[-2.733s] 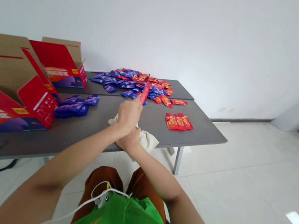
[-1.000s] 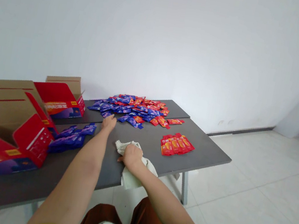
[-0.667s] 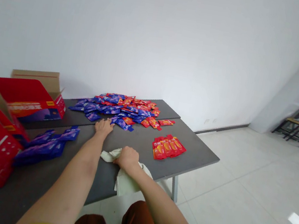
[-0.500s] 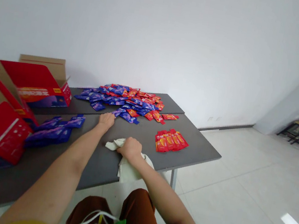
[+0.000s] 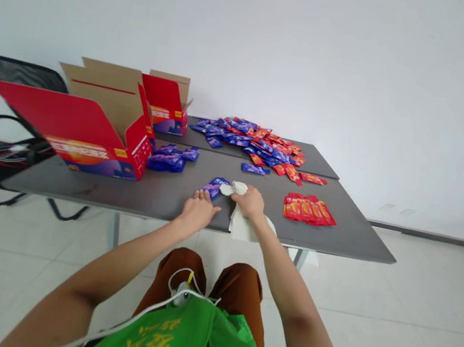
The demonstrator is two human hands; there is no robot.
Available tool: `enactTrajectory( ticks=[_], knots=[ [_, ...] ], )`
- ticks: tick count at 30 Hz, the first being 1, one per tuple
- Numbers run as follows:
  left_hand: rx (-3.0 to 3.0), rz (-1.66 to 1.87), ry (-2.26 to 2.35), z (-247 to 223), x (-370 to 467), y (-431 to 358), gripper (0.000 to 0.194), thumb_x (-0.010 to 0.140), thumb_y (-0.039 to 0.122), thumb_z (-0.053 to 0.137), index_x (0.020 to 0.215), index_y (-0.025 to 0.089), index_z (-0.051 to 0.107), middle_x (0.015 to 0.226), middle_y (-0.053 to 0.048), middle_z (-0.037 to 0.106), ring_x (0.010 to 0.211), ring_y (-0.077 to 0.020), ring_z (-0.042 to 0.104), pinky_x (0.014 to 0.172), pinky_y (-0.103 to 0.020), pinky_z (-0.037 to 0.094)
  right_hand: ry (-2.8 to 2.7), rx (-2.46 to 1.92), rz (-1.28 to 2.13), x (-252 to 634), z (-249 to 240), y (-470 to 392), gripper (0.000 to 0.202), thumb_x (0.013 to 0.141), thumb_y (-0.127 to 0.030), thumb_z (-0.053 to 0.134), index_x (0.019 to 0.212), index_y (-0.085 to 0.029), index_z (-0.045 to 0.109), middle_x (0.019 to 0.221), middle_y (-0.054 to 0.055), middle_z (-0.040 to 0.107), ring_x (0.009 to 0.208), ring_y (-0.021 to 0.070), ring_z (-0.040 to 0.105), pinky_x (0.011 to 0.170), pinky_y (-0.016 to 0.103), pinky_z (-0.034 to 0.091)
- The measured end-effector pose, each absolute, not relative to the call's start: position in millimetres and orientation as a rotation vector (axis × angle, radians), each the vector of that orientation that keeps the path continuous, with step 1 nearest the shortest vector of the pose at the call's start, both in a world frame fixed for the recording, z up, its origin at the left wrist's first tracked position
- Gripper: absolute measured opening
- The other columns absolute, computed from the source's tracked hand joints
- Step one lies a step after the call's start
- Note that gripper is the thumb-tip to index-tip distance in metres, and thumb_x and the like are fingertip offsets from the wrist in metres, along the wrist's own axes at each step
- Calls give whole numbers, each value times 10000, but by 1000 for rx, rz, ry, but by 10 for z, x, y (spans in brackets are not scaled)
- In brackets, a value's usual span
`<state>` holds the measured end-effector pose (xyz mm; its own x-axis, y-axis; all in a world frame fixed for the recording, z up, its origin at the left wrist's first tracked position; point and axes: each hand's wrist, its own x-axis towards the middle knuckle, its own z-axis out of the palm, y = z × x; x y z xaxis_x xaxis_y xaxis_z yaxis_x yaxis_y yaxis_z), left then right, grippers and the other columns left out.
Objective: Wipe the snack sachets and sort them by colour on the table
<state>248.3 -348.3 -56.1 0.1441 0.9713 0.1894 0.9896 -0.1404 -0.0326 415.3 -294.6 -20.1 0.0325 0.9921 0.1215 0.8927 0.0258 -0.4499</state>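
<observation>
On the gray table [image 5: 354, 243], a flat blue-purple sachet [image 5: 214, 186] with pale print lies under the left hand [image 5: 198, 212], thumb apart; the right hand [image 5: 250, 202] has fingers clamped on off-white cloth [image 5: 244, 228].

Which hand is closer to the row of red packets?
The right hand: it grips the cloth left of the row of red packets. The left hand is farther left, at a blue packet.
</observation>
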Motion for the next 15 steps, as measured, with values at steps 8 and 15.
enactTrajectory(
  ticks=[8,15],
  knots=[
    [-2140,-498,-2053,-719,2417,-3939,721,920,559,241,1373,41,457,1470,-210,364,1405,-348,229,1113,-439,216,-1972,-1504,270,4002,72,-2905,364,832,-439,504,1010,-180,688,915,43,703,844,182,633,719,221,437],
    [-2209,-646,-1960,-656,2324,-3789,786,825,674,378,1334,86,491,1436,-187,428,1425,-319,168,1078,-434,280,-2292,-1574,103,3660,-170,-2830,350,794,-464,585,1030,-224,681,1064,73,635,1013,199,583,815,248,446]
  ],
)
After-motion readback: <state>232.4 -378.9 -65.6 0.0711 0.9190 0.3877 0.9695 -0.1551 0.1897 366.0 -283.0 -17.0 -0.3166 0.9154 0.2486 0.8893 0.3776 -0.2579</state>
